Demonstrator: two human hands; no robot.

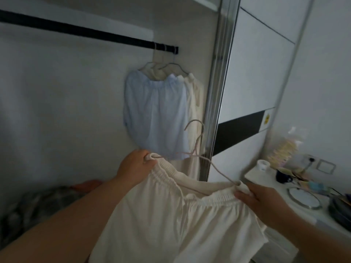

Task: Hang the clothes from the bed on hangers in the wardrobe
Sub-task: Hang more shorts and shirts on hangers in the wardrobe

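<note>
Holding a pair of cream shorts (171, 215) by the elastic waistband, the person stands before the open wardrobe. The left hand (133, 166) has its grip clenched on the left end of the waistband together with that end of a thin pale hanger (197, 149). The right hand (260, 200) pinches the right end of the waistband, where the hanger's other arm meets the cloth. The hanger's arms run inside the waistband and its hook stands up above the shorts, tilted to the left, in front of the clothes already hung.

The black rail (85, 32) crosses the wardrobe's upper part. Near its right end hang several thin hangers. One carries light blue shorts (155, 114); just behind and to the right of them hangs a cream garment (193, 103), partly hidden, which reaches lower than the blue pair. The held shorts are below the rail and well apart from it.

At lower left lies a dark checked cloth (38, 205), blurred. To the right of the wardrobe's metal door frame (218, 88) stands a white table (252, 176) with a small white pot (263, 165), a round mirror (303, 200) and other small things too blurred to name.
</note>
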